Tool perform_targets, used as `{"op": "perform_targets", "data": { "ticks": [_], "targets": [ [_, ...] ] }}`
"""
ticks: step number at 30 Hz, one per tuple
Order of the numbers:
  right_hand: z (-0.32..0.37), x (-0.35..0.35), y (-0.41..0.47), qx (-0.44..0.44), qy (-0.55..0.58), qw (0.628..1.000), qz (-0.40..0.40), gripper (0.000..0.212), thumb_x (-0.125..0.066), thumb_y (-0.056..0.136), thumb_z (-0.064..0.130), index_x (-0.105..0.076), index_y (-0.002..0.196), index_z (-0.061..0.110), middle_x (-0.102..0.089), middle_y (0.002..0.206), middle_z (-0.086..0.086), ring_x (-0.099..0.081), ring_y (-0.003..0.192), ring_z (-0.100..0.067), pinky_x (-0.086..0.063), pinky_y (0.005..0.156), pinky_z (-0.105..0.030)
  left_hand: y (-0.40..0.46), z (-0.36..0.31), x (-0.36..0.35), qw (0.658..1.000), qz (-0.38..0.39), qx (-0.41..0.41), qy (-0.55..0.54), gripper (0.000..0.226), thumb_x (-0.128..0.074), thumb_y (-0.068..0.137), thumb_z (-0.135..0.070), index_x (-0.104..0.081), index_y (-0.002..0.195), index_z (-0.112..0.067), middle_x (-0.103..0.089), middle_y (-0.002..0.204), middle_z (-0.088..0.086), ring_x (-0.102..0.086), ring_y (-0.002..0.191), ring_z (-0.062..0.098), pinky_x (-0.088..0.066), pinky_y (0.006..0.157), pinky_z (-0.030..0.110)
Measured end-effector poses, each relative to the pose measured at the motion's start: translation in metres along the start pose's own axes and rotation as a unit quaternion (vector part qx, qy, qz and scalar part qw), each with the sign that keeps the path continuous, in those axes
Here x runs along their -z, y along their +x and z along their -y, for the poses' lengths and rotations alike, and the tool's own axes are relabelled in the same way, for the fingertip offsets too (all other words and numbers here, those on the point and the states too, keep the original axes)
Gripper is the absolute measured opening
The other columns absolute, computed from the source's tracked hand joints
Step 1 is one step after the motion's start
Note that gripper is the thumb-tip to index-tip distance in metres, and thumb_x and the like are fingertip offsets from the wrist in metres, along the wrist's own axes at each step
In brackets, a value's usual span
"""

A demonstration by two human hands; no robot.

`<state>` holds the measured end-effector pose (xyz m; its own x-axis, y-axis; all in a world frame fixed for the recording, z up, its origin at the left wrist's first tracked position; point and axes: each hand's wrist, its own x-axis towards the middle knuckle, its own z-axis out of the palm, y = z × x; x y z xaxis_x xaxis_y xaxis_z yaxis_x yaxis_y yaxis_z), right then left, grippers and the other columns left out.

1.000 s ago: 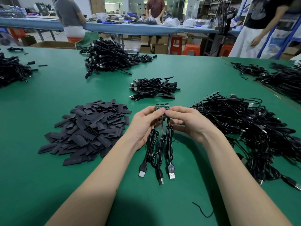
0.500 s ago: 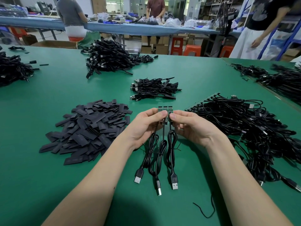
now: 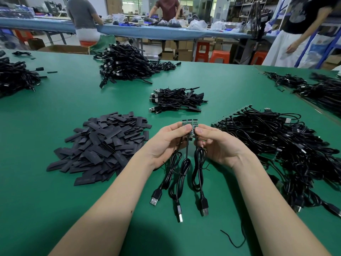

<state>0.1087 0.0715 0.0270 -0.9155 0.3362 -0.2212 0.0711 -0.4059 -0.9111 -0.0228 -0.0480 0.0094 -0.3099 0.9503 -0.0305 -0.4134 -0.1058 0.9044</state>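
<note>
**Snap Risk at the Boards**

Just right of the sleeves (image 3: 103, 146), the left hand (image 3: 166, 143) and right hand (image 3: 219, 145) each pinch three small boards (image 3: 190, 123), apparently joined, above the desk (image 3: 55, 209). Their cables (image 3: 184, 172) trail down. An uneven twist could crack a board or tear a cable loose.

left grip (image 3: 166, 143): raised, thumb-forefinger pinched | right grip (image 3: 219, 145): raised, pinched, thumb tips close together | forearms: converging inward

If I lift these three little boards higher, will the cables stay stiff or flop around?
Likely floppy: the cables trail in loose loops from the boards, so they should dangle and sway. The plugs look like the heaviest ends and may swing or snag.
</note>
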Motion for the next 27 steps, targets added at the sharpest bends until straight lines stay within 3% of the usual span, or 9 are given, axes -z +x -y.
{"op": "perform_targets", "data": {
  "ticks": [3,7,14,17,20,24,27],
  "targets": [
    [-0.001,-0.002,0.0,-0.01,0.039,0.999,0.032,0.033,-0.089,0.059,0.024,-0.072,0.087,0.021,-0.057,0.058,0.01,-0.05,0.05,-0.002,-0.043,0.054,-0.013,-0.002,-0.001,0.0,1.0,0.017,-0.006,0.0,0.046,-0.066,0.09,-0.018,-0.058,0.128,0.007,-0.068,0.111,0.024,-0.071,0.085,0.028,-0.054,0.099,0.043],
    [-0.007,-0.005,0.003,-0.005,0.12,0.991,0.064,0.052,-0.102,0.043,0.017,-0.077,0.088,0.014,-0.059,0.07,0.005,-0.051,0.049,-0.003,-0.051,0.049,-0.016,0.001,0.0,0.004,0.999,0.04,-0.009,-0.008,0.039,-0.064,0.089,-0.021,-0.063,0.122,0.002,-0.072,0.104,0.017,-0.071,0.087,0.027,-0.057,0.089,0.036],
    [-0.012,-0.005,0.0,0.013,0.242,0.954,0.175,0.018,-0.088,0.07,0.005,-0.078,0.084,0.001,-0.073,0.076,-0.008,-0.067,0.057,-0.01,-0.057,0.057,-0.022,0.002,0.003,0.009,0.999,0.028,-0.005,-0.045,0.013,-0.066,0.083,-0.024,-0.077,0.08,-0.019,-0.07,0.076,-0.003,-0.065,0.071,0.009,-0.054,0.071,0.022],
    [-0.006,-0.002,0.0,0.017,0.144,0.986,0.088,0.032,-0.094,0.064,0.016,-0.078,0.091,0.011,-0.071,0.077,0.001,-0.059,0.056,-0.003,-0.054,0.056,-0.017,0.005,0.004,0.007,0.998,0.026,-0.01,-0.055,0.026,-0.073,0.084,-0.019,-0.069,0.107,-0.009,-0.073,0.093,0.008,-0.068,0.085,0.021,-0.054,0.085,0.031],
    [0.003,0.004,-0.001,0.016,0.071,0.996,-0.046,0.044,-0.09,0.064,0.019,-0.069,0.103,0.018,-0.072,0.077,0.006,-0.06,0.056,-0.004,-0.055,0.058,-0.019,0.01,0.011,0.001,0.998,-0.045,-0.031,-0.014,0.036,-0.072,0.086,-0.009,-0.061,0.119,0.0,-0.073,0.103,0.019,-0.069,0.087,0.027,-0.058,0.084,0.035],
    [0.015,0.009,-0.004,0.027,-0.014,0.985,-0.171,0.042,-0.084,0.067,0.017,-0.069,0.107,0.014,-0.072,0.078,0.003,-0.062,0.056,-0.008,-0.055,0.055,-0.017,0.014,0.017,-0.002,0.985,-0.11,-0.064,0.117,0.036,-0.071,0.092,-0.014,-0.066,0.127,-0.017,-0.073,0.116,0.005,-0.067,0.098,0.009,-0.048,0.1,0.026],
    [0.016,0.01,-0.005,0.033,-0.028,0.981,-0.19,0.034,-0.081,0.078,0.013,-0.069,0.11,0.012,-0.073,0.075,0.004,-0.064,0.057,-0.008,-0.053,0.052,-0.017,0.014,0.019,-0.004,0.964,-0.136,-0.125,0.193,0.033,-0.069,0.093,-0.014,-0.067,0.126,-0.02,-0.068,0.126,-0.005,-0.062,0.117,0.001,-0.045,0.103,0.016]
  ]
}}
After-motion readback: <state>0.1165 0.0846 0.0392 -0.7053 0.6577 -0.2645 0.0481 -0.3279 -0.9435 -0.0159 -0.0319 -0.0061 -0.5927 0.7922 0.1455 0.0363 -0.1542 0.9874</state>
